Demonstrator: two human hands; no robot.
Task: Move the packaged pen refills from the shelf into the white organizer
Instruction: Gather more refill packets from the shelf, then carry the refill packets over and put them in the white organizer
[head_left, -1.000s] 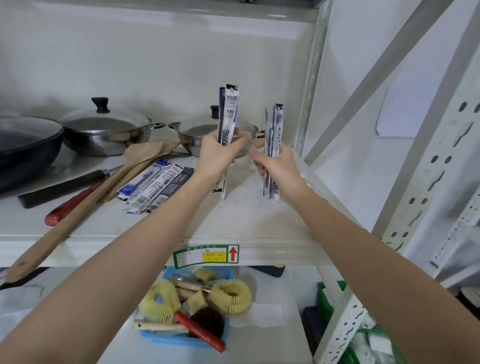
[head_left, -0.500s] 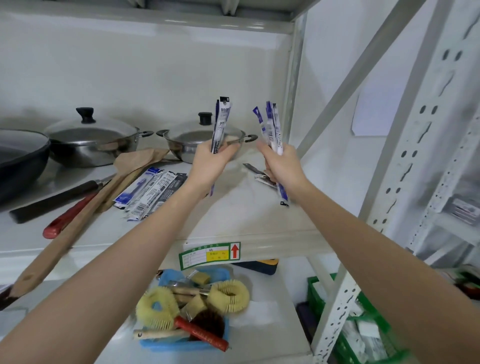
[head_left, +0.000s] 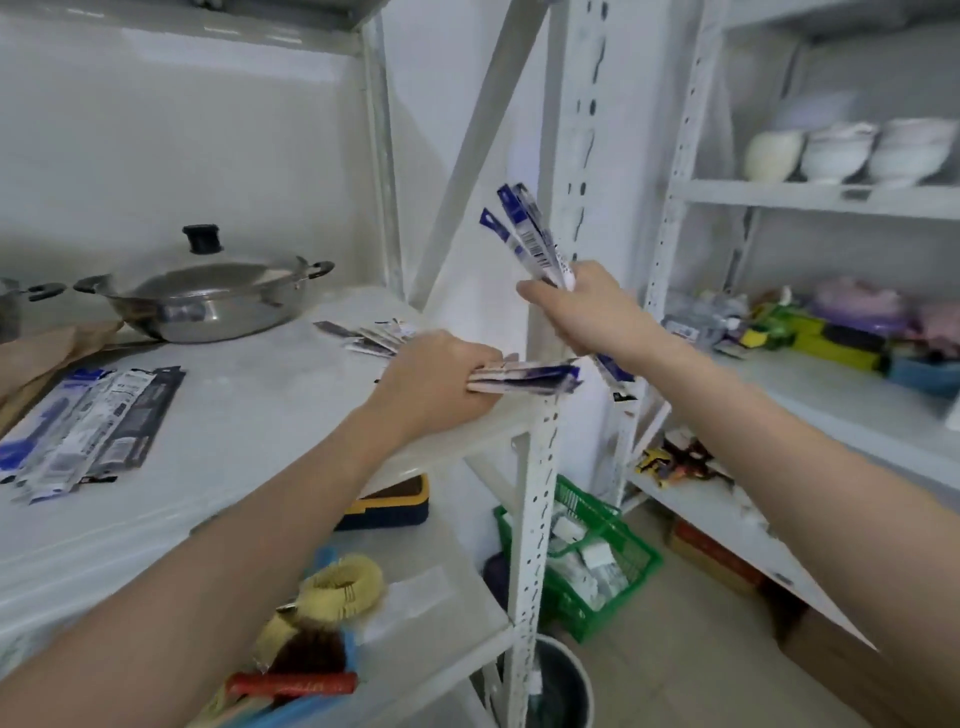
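Fingers L hand (head_left: 434, 382) grip refill packs (head_left: 524, 375) | R hand (head_left: 589, 314) grips fanned packs (head_left: 524, 236)

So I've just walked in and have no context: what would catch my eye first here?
Two bare arms reach in: the right hand grips a fan of refill packets raised before the shelf post, and the left hand holds another bundle level at the shelf's right edge. More packets lie at the shelf's left, a lidded steel pot behind.

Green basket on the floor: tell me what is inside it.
The green basket holds pale packets with white labels; what they contain is too blurred to tell, and a shelf post covers its left part.
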